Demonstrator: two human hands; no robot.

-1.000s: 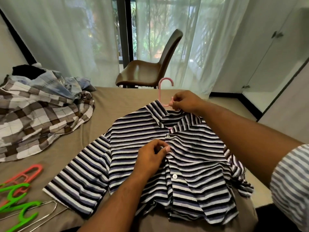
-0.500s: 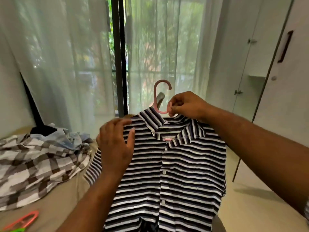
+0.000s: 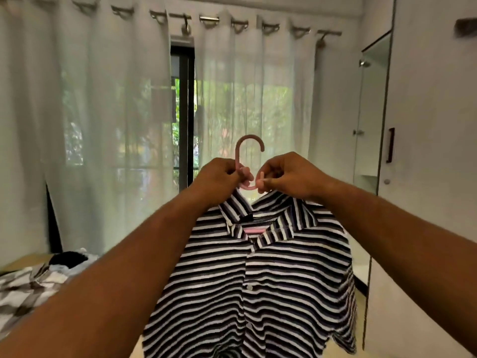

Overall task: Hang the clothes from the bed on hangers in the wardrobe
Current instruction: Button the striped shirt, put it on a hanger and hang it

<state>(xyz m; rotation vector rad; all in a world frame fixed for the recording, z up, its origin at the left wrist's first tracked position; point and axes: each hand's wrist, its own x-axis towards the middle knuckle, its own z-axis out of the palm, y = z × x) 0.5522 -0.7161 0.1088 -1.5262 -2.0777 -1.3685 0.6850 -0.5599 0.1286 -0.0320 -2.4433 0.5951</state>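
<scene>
Two bare forearms reach forward and meet at a pink plastic hanger point(image 3: 238, 155) held up in the air. The left hand point(image 3: 216, 177) grips the hanger's neck just under the hook, fingers curled round it. The right hand point(image 3: 286, 177) pinches the lower loop of the neck between thumb and fingertips. From the hanger falls a striped button-up shirt point(image 3: 258, 285), black, white and blue, collar spread, front buttoned, clear of the bed point(image 3: 24, 259). Low on the left a plaid shirt point(image 3: 20, 293) lies crumpled on the bed, with a black garment point(image 3: 68, 257) just behind it. On the right stands the white wardrobe point(image 3: 433, 164), its door shut, a dark handle point(image 3: 391, 144) on it. Farthest back, sheer white curtains point(image 3: 103, 125) hang across the window, parted at a dark frame point(image 3: 185, 112).
</scene>
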